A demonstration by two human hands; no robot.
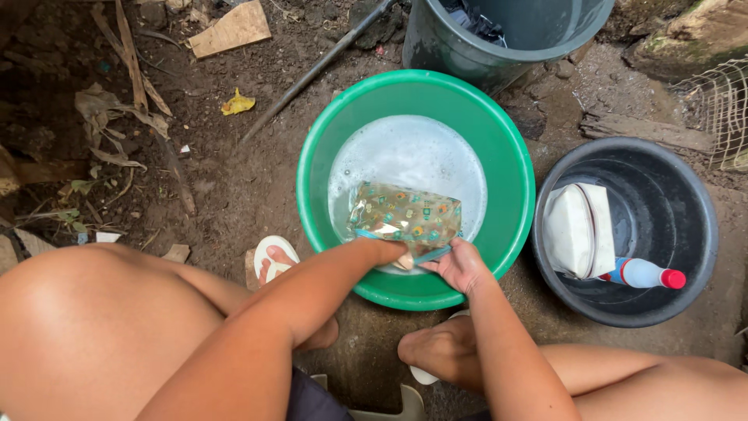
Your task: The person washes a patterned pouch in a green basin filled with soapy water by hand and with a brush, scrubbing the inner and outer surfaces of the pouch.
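Your left hand (387, 251) and right hand (460, 265) each grasp the near edge of a patterned cloth (403, 214), which lies soaking in soapy water at the near side of the green basin (514, 187). Right of it, a black bucket (686, 226) holds a white cloth (576, 230) and a bottle (647, 274).

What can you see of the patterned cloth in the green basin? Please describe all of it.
The cloth is thin fabric, pale with small squares in orange, teal and yellow, and a blue edge along its near side. It lies spread nearly flat, wet, half sunk in soapy water inside the green basin. The left hand and the right hand both grip its near edge; the fingers are partly hidden under it.
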